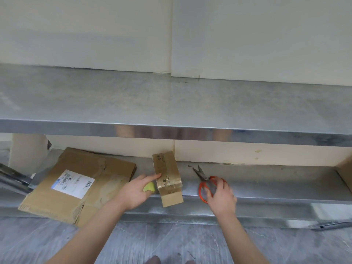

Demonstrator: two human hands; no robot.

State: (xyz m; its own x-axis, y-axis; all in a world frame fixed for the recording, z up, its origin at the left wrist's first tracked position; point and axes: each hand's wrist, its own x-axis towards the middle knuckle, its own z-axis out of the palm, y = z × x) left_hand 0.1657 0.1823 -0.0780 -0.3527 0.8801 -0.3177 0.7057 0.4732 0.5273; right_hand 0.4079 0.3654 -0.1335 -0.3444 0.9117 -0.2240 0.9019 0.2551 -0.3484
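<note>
Right hand (pixel 222 196) round orange-looped steel scissors (pixel 204 179)

Soft, diffuse light leaves the pale wall (pixel 247 35) and the upper shelf (pixel 171 98) bright, its polished front edge showing a smeared reflection, while the lower shelf (pixel 266 180) lies in dimmer shade beneath it. My right hand (pixel 221 195) is slightly motion-blurred, and the wide lens bows straight shelf edges toward the frame's borders.

I read nothing: the shipping label (pixel 73 183) on the flattened carton (pixel 106 168), shelf's (pixel 266 180) left end, and the small box's (pixel 167 176) print are blurred
</note>
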